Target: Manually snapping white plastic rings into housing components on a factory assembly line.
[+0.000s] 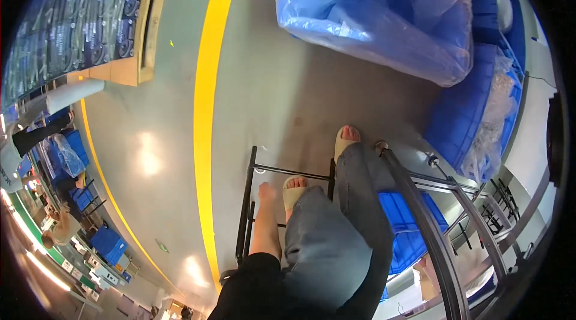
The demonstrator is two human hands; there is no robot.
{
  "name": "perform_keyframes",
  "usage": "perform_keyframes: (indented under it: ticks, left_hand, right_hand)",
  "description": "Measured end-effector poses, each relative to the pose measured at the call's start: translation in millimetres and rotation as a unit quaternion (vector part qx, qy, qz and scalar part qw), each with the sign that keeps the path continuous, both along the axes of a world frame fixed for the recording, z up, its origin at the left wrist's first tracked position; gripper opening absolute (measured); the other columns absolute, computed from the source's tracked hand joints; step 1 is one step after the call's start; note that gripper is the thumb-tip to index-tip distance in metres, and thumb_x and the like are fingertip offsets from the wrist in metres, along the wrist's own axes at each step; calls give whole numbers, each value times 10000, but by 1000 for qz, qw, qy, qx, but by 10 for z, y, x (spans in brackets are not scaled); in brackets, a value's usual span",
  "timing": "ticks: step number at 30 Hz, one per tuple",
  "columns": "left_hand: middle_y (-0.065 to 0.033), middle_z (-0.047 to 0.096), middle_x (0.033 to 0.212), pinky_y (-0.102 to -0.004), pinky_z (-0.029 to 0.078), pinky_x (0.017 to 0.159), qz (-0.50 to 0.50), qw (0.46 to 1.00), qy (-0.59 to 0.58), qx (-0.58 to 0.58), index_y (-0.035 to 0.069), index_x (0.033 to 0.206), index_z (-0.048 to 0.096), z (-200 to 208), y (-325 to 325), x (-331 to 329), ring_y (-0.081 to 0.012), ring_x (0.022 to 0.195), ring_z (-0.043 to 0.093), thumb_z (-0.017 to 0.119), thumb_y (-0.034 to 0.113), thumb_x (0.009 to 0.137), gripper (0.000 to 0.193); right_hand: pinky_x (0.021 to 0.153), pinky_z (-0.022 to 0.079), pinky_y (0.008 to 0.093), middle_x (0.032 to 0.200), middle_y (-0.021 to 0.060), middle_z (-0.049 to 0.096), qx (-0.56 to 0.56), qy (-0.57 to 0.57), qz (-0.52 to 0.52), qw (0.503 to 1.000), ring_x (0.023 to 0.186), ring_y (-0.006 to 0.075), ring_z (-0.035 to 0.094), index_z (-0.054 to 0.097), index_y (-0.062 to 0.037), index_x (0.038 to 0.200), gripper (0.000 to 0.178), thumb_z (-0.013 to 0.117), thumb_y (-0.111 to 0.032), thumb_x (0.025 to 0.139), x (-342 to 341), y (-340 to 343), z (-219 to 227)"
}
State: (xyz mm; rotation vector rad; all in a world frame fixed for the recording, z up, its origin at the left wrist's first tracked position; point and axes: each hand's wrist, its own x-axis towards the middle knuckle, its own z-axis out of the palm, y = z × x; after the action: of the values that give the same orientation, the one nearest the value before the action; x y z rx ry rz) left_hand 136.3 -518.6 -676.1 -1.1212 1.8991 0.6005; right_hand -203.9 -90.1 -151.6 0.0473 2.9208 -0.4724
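Note:
My left hand (267, 191) hangs low at the end of a bare forearm, above a black metal stool frame (294, 172). Its fingers are too small and foreshortened to show whether they are open or closed, and I see nothing held in it. The frame's bars stand just left of my legs and around my left foot; whether the hand touches them I cannot tell. My right hand is outside the picture. Both feet, in pale slippers (341, 143), are on the grey floor.
A large blue bin lined with clear plastic (384, 44) stands ahead. Blue crates (462, 104) holding plastic bags are at right, beside a dark metal rack (420, 218). A yellow floor line (205, 110) runs at left, past a loaded wooden pallet (147, 38). People work far left.

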Motion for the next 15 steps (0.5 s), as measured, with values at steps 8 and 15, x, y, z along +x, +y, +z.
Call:
perform_keyframes:
  ticks: [8, 15]
  left_hand:
    - [-277, 449, 1268, -390, 342, 1005, 122, 990, 40, 61, -34, 1250, 448, -686, 187, -77, -381, 1209, 415, 538, 171, 812, 492]
    - [-125, 444, 1260, -325, 453, 827, 294, 952, 69, 56, 77, 1368, 316, -1906, -349, 1056, -223, 1075, 487, 574, 205, 827, 613]
  right_hand:
    - [1060, 245, 446, 1409, 207, 266, 35, -92, 15, 995, 1313, 311, 272, 236, 9, 1386, 785, 274, -571, 859, -40, -165, -515]
    - [1060, 241, 439, 1402, 205, 277, -19, -123, 32, 992, 1310, 309, 274, 247, 18, 1379, 794, 294, -575, 853, -337, -356, -695]
